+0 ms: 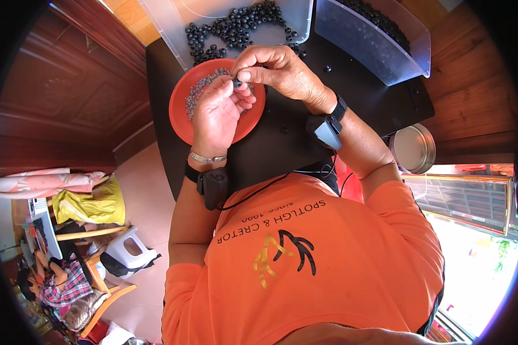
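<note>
Above a red-orange bowl [176, 109], my two hands meet at their fingertips. My left hand [217, 112], palm up with its fingers curled, pinches a small round black piece [236, 83] between thumb and forefinger. The thumb and forefinger of my right hand [279, 72] close together right at that piece from above. Whatever tiny part the right fingertips hold is hidden. Many small grey metallic bits [197, 95] lie in the bowl below, partly covered by my hands.
The bowl stands on a dark table [265, 149]. Behind it, a clear plastic bin [172, 29] holds many black round pieces [236, 29]; a second bin [380, 57] at right holds more. A loose black piece [328, 68] lies nearby. A person [63, 282] sits far left.
</note>
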`<state>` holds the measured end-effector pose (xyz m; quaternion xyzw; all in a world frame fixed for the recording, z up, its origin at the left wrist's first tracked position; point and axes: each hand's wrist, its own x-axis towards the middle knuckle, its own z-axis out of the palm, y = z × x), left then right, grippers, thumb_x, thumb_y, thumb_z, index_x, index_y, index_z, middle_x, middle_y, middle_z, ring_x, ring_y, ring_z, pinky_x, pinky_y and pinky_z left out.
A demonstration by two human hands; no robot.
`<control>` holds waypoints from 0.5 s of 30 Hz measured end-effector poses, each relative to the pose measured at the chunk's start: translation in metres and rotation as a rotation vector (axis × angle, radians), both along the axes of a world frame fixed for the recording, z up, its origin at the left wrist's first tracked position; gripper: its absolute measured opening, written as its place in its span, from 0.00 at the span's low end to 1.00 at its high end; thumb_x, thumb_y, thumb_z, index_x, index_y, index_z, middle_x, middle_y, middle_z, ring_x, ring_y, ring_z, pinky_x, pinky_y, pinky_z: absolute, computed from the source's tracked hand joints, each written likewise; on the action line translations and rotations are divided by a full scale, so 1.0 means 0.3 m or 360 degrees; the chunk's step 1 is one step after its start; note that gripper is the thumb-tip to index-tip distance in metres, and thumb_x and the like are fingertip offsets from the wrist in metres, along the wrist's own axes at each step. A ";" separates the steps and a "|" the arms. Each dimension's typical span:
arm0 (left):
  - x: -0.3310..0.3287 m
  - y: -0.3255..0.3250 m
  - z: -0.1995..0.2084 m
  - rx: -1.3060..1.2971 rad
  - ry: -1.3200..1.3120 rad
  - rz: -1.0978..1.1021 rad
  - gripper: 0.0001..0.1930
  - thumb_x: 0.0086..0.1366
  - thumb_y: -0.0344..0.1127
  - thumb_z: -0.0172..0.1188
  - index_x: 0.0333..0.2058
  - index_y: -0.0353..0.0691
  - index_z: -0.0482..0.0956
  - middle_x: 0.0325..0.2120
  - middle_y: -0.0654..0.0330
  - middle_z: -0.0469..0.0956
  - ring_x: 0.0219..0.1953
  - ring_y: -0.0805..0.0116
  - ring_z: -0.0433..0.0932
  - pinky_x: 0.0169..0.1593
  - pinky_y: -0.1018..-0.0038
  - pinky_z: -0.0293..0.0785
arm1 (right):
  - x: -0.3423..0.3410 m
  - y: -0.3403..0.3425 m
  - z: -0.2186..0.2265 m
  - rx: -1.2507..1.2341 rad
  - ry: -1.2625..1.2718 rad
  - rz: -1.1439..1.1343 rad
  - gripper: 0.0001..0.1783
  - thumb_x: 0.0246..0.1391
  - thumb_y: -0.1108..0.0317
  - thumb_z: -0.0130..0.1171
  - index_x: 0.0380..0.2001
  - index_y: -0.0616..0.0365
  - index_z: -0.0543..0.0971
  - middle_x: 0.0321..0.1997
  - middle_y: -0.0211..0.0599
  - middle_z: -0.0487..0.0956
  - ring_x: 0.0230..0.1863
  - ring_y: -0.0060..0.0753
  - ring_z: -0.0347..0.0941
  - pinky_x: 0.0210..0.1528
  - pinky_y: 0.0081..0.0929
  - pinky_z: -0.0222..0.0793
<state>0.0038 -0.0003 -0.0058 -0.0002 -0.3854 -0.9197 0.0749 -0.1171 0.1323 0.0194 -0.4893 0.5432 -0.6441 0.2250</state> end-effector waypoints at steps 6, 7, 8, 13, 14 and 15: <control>-0.005 -0.012 -0.014 0.0094 -0.0021 -0.0113 0.10 0.65 0.38 0.49 0.36 0.38 0.74 0.31 0.61 0.75 0.35 0.66 0.75 0.43 0.72 0.71 | 0.000 0.004 0.014 -0.0038 0.0442 -0.0096 0.06 0.54 0.70 0.59 0.35 0.61 0.80 0.37 0.34 0.78 0.40 0.27 0.74 0.44 0.24 0.70; -0.005 -0.013 -0.015 0.0092 -0.0019 -0.0113 0.10 0.65 0.38 0.49 0.36 0.38 0.74 0.31 0.61 0.75 0.35 0.66 0.75 0.43 0.72 0.71 | -0.002 0.003 0.013 -0.0087 0.0626 -0.0151 0.07 0.54 0.70 0.60 0.35 0.60 0.80 0.37 0.35 0.78 0.40 0.29 0.74 0.44 0.25 0.70; -0.005 -0.013 -0.016 0.0126 -0.0020 -0.0105 0.11 0.65 0.38 0.49 0.37 0.38 0.74 0.31 0.61 0.75 0.35 0.66 0.75 0.43 0.72 0.71 | 0.000 0.004 0.012 -0.0089 0.0628 -0.0152 0.07 0.54 0.70 0.60 0.35 0.60 0.80 0.37 0.35 0.78 0.40 0.29 0.74 0.44 0.25 0.70; 0.003 -0.017 -0.005 0.0100 0.0023 -0.0082 0.11 0.65 0.37 0.48 0.41 0.37 0.74 0.34 0.60 0.76 0.37 0.67 0.74 0.43 0.71 0.70 | 0.018 0.004 0.027 -0.0164 0.1016 -0.0312 0.15 0.44 0.69 0.67 0.39 0.57 0.80 0.37 0.37 0.79 0.40 0.36 0.75 0.44 0.29 0.70; 0.002 -0.019 -0.009 0.0111 0.0016 -0.0060 0.11 0.65 0.36 0.48 0.42 0.38 0.73 0.35 0.60 0.75 0.38 0.68 0.74 0.42 0.71 0.70 | 0.027 0.006 0.035 -0.0153 0.1083 -0.0349 0.17 0.42 0.70 0.68 0.39 0.56 0.80 0.37 0.36 0.79 0.40 0.37 0.75 0.44 0.30 0.70; 0.001 -0.020 -0.013 0.0122 0.0010 -0.0038 0.12 0.65 0.36 0.48 0.43 0.38 0.73 0.36 0.61 0.75 0.39 0.68 0.74 0.42 0.71 0.69 | 0.031 0.006 0.037 -0.0181 0.1091 -0.0356 0.19 0.39 0.71 0.70 0.38 0.56 0.80 0.36 0.37 0.79 0.40 0.38 0.75 0.43 0.30 0.71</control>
